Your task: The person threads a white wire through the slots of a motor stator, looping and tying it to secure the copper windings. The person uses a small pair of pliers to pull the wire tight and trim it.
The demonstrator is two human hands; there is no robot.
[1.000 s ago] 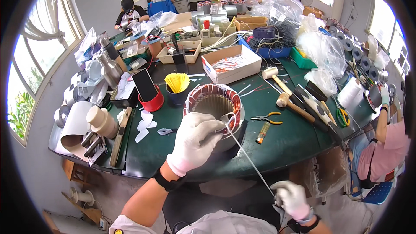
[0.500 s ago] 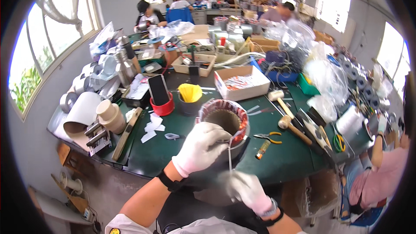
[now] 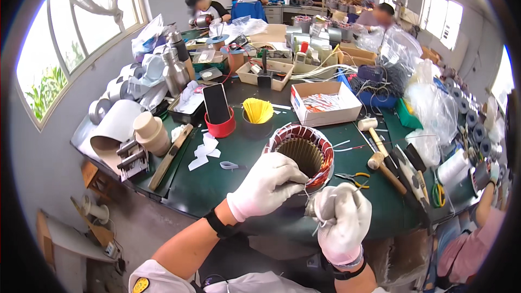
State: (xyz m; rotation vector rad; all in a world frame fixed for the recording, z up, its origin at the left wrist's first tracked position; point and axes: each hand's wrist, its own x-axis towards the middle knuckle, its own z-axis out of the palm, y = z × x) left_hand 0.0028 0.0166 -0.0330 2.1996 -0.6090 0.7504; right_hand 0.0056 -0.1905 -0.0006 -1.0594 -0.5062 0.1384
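Observation:
A motor stator (image 3: 302,154) with red-brown windings around its top stands upright on the green table, its slotted bore facing up. My white-gloved left hand (image 3: 271,184) is at its near rim, thumb and fingers pinched together at the winding beside a thin white cord. Exactly what lies between those fingertips is hidden. To the right and nearer, my gloved right hand (image 3: 343,220) is closed around the white cord (image 3: 320,220), a loop of which shows at its fingers. Yellow-handled pliers (image 3: 355,179) lie just beyond the right hand, partly covered by it.
Right of the stator lie mallets (image 3: 386,171), scissors (image 3: 438,192) and a white thread spool (image 3: 451,168). Beyond it are a white box (image 3: 325,116) and a pot of yellow strips (image 3: 257,113). A phone (image 3: 216,103) leans in a red holder. Other people sit farther off.
My right hand has risen toward the stator's near right side, and the cord between my hands is no longer stretched downward. The view has shifted; my left hand stays at the rim.

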